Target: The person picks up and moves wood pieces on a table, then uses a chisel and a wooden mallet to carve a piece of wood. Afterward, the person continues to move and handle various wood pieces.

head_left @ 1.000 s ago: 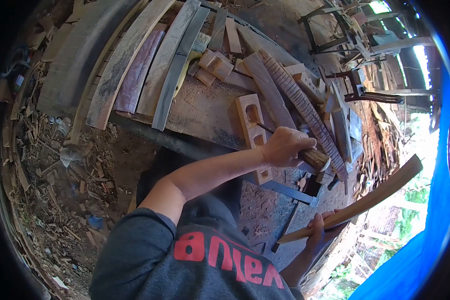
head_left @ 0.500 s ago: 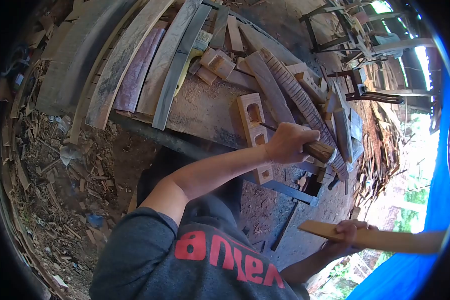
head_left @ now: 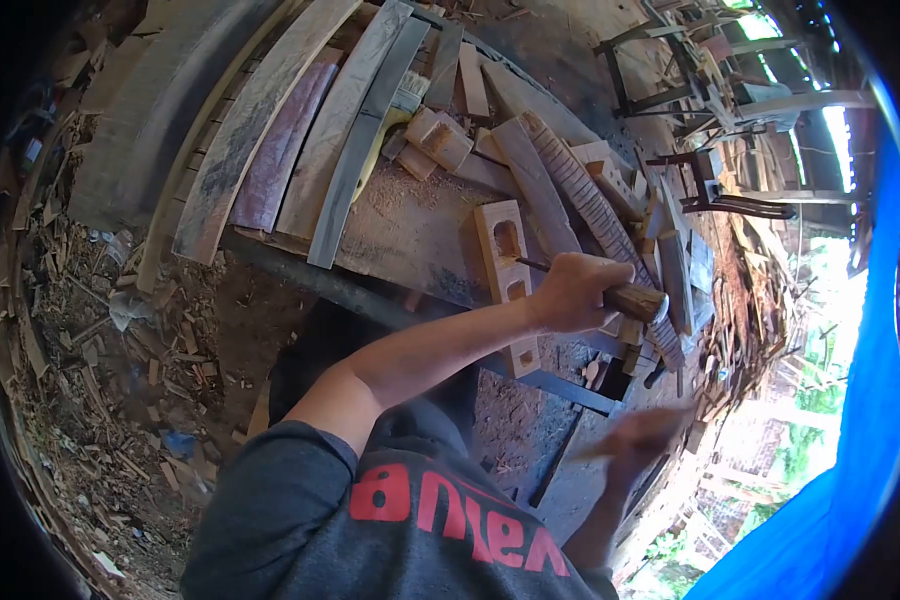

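The left hand (head_left: 575, 290) is closed firmly around the brown wooden-handled chisel (head_left: 635, 300). Its blade is in the pale mortised wooden block (head_left: 505, 270) at the near edge of the dusty wooden workbench (head_left: 410, 235). The right hand (head_left: 638, 440) is blurred, so I cannot tell its grip.

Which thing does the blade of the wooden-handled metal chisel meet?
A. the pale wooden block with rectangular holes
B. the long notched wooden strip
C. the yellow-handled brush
A: the left hand grips the chisel, whose blade tip touches the holed block.
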`<state>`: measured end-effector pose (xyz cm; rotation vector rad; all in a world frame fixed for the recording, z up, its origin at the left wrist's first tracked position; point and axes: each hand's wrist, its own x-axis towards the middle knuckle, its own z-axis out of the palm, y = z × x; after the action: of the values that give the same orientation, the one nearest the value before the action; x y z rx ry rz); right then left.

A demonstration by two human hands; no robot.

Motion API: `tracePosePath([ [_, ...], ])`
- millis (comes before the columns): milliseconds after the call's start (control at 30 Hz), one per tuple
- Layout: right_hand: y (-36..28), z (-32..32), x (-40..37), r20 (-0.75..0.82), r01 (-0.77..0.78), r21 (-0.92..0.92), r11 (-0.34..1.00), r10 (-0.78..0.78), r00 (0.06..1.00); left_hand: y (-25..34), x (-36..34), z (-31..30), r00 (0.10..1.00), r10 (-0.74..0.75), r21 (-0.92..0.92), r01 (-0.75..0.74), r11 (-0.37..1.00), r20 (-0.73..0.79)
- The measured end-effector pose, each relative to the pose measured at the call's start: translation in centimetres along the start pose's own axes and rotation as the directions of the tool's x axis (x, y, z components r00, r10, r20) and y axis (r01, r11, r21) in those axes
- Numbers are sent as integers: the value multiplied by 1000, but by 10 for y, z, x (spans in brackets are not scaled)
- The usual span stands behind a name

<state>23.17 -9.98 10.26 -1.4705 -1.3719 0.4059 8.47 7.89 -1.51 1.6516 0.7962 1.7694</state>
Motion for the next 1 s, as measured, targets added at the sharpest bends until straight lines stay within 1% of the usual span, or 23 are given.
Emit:
tracePosePath([
  [100, 21, 5, -14, 72, -168, -411, 896, 216, 974, -1, 2, -1, 998, 0, 24, -2, 1000, 59],
  [133, 15, -6, -8, 22, -123, -426, 897, 147, 989, -1, 0, -2, 998, 28, 13, -29, 999, 53],
  [200, -9, -9, -7, -215, -143, -79, 987, 123, 969, 1, -7, 0, 997, 50, -12, -49, 999, 67],
  [233, -15, -8, -3, -102, 123, 105, 987, -113, 988, 1, -6, 0, 998, 30, -15, -29, 999, 61],
  [267, -13, 0, -7, -152, 169, 224, 960, -137, 979, 1, -4, 0, 999, 13, -16, -12, 1000, 49],
  [300, 1, 0, -11, -153, 179, 225, 958, -147, 977, 2, -3, 0, 999, 22, -16, -21, 1000, 45],
  [333, 21, -1, -18, 116, 35, -261, 965, -5, 993, 1, -3, -1, 999, 13, -1, -13, 1000, 47],
  [367, 31, -3, -23, 267, 11, -702, 712, 249, 931, 1, -4, -1, 999, 2, 13, -3, 1000, 53],
  [400, 29, -6, -26, 262, 11, -700, 714, 242, 934, 2, -6, 1, 998, 11, 13, -12, 1000, 55],
  [467, 22, -7, -17, -16, -392, -363, 846, 415, 910, -1, -6, -2, 997, 48, 27, -50, 998, 65],
  [500, 10, -12, -13, -91, -351, -331, 876, 341, 936, 0, -11, -1, 997, 30, 26, -32, 999, 72],
  [533, 3, -10, -12, -141, -172, -102, 980, 157, 977, -1, -10, -2, 997, 29, 20, -30, 999, 72],
  [600, -4, -5, -9, -141, 100, 211, 972, -71, 987, -1, -8, 0, 997, 42, 7, -42, 999, 69],
  [633, 16, 0, -21, -229, 13, 151, 988, 22, 973, -1, -8, 0, 997, 33, 7, -33, 999, 69],
  [667, 81, -27, -35, -44, 137, -119, 983, -143, 989, -2, -7, -1, 997, 26, 10, -27, 1000, 67],
  [700, 64, -9, -31, 83, -31, -307, 951, 59, 995, -1, -7, -2, 997, 36, 12, -36, 999, 63],
  [733, 45, 12, -29, 159, -171, -501, 849, 284, 946, 0, -9, -3, 997, 48, 5, -48, 999, 65],
  [800, 62, -17, -26, -66, -455, -437, 776, 477, 877, -5, -2, -7, 997, 62, 18, -63, 998, 48],
  [833, 38, -14, -18, -90, -400, -387, 831, 398, 913, -5, -6, -5, 997, 57, 9, -58, 998, 55],
  [867, 19, -1, -14, -146, -243, -126, 962, 224, 963, -3, -10, -3, 996, 56, -5, -56, 998, 68],
  [933, 10, -2, -12, -180, 52, 217, 975, -13, 984, -1, -11, -3, 993, 64, 9, -66, 998, 97],
  [967, 26, -4, -21, -171, 49, 222, 974, -11, 985, -1, -12, -3, 992, 76, -2, -76, 997, 96],
  [1000, 50, 8, -34, -250, 82, -47, 996, -91, 964, 0, -11, -4, 992, 89, -12, -88, 996, 93],
])
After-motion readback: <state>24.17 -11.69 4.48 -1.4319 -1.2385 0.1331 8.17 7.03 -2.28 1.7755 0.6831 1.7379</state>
